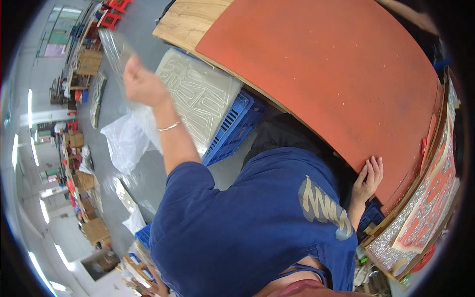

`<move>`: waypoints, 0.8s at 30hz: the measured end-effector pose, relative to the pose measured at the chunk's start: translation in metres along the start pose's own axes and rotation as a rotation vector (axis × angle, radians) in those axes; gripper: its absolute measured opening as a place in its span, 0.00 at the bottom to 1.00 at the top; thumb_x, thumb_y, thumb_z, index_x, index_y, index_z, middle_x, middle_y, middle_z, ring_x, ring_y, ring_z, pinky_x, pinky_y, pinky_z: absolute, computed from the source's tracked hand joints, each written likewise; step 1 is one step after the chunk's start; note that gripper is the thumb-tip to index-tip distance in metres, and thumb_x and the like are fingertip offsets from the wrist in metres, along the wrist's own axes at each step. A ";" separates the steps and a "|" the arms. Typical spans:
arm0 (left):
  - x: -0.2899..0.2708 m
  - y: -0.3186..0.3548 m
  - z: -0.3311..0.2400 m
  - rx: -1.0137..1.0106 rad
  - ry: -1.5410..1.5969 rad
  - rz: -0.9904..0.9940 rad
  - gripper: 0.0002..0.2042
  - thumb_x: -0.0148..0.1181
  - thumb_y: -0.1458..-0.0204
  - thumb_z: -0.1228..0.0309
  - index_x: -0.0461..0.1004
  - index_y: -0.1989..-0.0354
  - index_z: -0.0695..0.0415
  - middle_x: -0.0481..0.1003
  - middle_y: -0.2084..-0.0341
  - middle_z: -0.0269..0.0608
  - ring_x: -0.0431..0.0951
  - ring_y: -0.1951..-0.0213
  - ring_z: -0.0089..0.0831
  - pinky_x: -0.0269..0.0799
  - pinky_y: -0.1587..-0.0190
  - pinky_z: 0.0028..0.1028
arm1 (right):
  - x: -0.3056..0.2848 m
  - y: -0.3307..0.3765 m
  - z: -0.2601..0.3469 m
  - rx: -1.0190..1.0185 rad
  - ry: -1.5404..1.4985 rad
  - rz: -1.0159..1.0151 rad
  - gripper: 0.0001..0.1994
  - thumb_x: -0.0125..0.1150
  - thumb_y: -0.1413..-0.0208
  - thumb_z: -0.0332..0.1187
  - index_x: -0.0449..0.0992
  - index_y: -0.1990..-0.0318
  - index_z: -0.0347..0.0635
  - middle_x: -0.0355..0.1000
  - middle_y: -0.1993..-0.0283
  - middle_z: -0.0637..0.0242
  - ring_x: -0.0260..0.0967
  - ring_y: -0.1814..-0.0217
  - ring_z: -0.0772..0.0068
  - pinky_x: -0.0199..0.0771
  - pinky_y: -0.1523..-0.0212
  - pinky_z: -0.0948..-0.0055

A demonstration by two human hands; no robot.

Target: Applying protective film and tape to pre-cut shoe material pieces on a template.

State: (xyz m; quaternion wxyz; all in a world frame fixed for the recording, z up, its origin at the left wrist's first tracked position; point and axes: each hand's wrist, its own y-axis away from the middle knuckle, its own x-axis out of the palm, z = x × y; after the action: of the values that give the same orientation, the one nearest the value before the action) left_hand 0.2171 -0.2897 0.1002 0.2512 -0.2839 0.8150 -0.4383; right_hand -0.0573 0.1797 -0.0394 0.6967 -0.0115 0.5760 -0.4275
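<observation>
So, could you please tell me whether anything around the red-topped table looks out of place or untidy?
Yes: clear plastic sheets lie crumpled and loose on the grey floor left of the blue crate, rather than stacked on it. The left hand holds another clear sheet up, blurred. The right hand rests on the red table top.

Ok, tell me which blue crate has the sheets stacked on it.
The large blue crate left of the orange table, under the pale sheets. The other blue crate, lower down by the sleeve, shows none.
</observation>
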 end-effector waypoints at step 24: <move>0.055 0.305 -0.266 0.870 1.107 1.362 0.12 0.54 0.48 0.69 0.71 0.56 0.61 0.72 0.52 0.52 0.70 0.47 0.50 0.66 0.45 0.44 | -0.022 -0.065 -0.037 1.074 -1.233 0.085 0.29 0.51 0.38 0.36 0.48 0.34 0.36 0.71 0.58 0.54 0.74 0.63 0.66 0.80 0.66 0.70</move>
State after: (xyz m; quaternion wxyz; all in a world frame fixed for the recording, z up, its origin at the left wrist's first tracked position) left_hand -0.0706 -0.0366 -0.0396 0.1155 0.6103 0.5744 -0.5331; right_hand -0.1248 0.1692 -0.0012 0.8144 0.1125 -0.1940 -0.5353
